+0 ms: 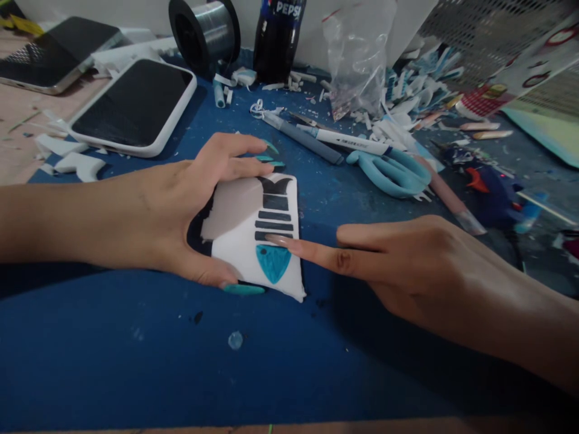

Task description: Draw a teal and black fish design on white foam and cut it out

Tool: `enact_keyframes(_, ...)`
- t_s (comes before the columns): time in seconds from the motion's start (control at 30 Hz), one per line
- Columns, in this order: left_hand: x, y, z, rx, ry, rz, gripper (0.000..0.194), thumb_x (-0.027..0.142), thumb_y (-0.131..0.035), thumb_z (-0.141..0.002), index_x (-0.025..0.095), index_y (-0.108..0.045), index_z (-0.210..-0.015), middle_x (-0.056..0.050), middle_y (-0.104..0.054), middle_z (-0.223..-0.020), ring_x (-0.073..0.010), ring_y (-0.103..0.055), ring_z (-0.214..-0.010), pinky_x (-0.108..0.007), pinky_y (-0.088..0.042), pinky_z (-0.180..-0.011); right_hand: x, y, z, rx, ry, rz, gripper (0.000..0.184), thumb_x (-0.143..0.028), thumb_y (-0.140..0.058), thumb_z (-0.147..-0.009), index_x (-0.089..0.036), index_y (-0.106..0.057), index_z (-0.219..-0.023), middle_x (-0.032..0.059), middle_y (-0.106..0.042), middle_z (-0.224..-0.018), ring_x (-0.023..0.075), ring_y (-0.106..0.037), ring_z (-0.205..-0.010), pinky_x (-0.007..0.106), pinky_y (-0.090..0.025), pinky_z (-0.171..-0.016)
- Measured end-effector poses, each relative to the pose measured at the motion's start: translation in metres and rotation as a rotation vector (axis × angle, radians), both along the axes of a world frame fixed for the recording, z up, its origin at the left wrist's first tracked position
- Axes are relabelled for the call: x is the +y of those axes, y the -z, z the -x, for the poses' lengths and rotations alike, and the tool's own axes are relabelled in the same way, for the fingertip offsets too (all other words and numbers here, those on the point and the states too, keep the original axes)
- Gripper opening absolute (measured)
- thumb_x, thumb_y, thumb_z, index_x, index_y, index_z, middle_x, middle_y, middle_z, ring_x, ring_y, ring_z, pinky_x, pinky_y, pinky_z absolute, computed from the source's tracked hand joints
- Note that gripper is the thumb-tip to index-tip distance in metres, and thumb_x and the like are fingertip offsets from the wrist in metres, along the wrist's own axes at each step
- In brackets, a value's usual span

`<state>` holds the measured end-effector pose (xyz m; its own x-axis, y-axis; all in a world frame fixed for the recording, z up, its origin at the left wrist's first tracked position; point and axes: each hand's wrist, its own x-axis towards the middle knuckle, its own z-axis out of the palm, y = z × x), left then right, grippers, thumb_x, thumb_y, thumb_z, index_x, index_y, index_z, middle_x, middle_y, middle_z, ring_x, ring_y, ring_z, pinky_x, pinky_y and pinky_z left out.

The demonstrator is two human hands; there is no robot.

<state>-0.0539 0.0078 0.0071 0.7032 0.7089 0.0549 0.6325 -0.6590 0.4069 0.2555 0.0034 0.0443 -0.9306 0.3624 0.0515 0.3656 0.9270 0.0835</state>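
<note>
A small white cushion-like piece [235,253] lies on the blue work surface, painted with a turquoise fish head [274,263], dark bars [274,216] and a dark tail at its far end. My left hand [190,211] wraps around its left side, the thumb along the near edge and the fingers along the far edge. From the right, my right hand [393,259] points across it with the index finger stretched out. That fingertip rests at the bar closest to the fish head. The other right fingers are curled under, with nothing visible in them.
Two phones [136,108] lie at the far left. Behind the piece are a wire spool [205,33], a Pepsi bottle [278,39] and a plastic bag [359,54]. Pens [307,138], blue-handled scissors [393,172], a glue gun [495,190] and foam scraps [416,84] crowd the right.
</note>
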Motion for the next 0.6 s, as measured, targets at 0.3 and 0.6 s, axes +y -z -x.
enact_keyframes(0.3, 0.0011, 0.0027, 0.0023, -0.007, -0.021, 0.006, 0.107, 0.082, -0.061, -0.082, 0.033, -0.015, -0.165, -0.009, -0.028, -0.173, -0.0529, -0.016, -0.157, -0.059, -0.061, -0.096, 0.0055, -0.0018, -0.0015, 0.026, 0.008, 0.116, 0.079, 0.006, -0.032, -0.086, -0.031, -0.06, -0.15, -0.0054, -0.043, -0.064, 0.009, -0.033, -0.042, 0.021, -0.024, -0.043)
enact_keyframes(0.6, 0.0067, 0.0068, 0.0047, -0.037, 0.034, 0.025, 0.111, 0.075, -0.064, -0.079, 0.036, -0.007, -0.166, -0.01, -0.031, -0.17, -0.0596, -0.017, -0.15, -0.065, -0.059, -0.088, 0.0049, -0.0023, -0.0098, 0.024, 0.0, 0.127, 0.081, 0.006, -0.032, -0.083, -0.031, -0.061, -0.149, -0.0055, -0.04, -0.063, 0.0096, -0.038, -0.043, 0.022, -0.026, -0.045)
